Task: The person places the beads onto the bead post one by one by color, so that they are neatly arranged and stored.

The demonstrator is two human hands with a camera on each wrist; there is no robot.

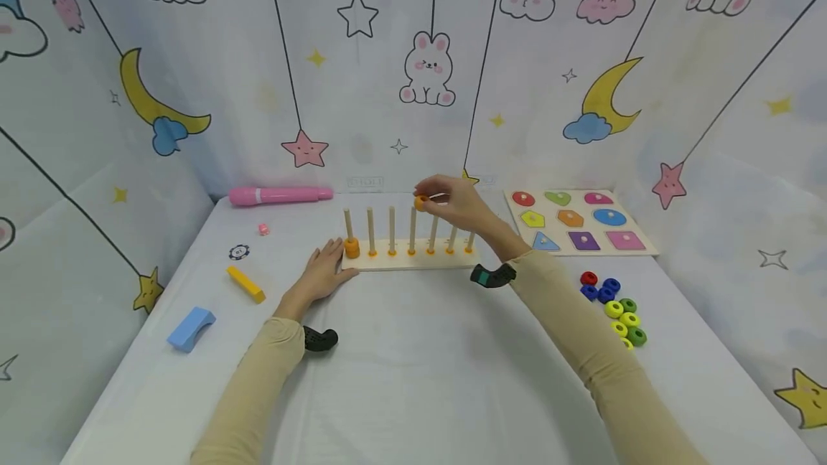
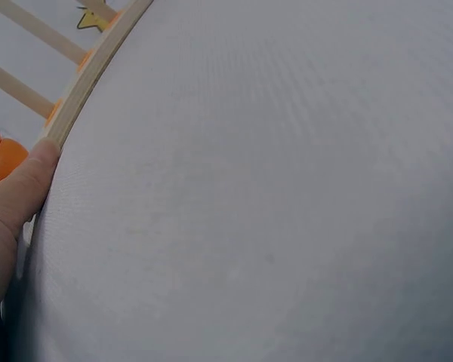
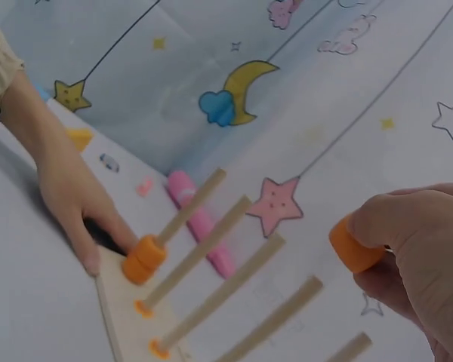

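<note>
We see beige sleeves, left and right, each with a black wrist device. The right device bears a teal patch.

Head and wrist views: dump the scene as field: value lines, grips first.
Right grip: pinches an orange bead near the peg tops
Left grip: touches the left end of the peg board
Pegs: seven, upright
Stacked: two orange beads, leftmost peg
Loose beads: red, blue, green, yellow; right side
Right rear: shape board
Left side: yellow block, blue block
</note>
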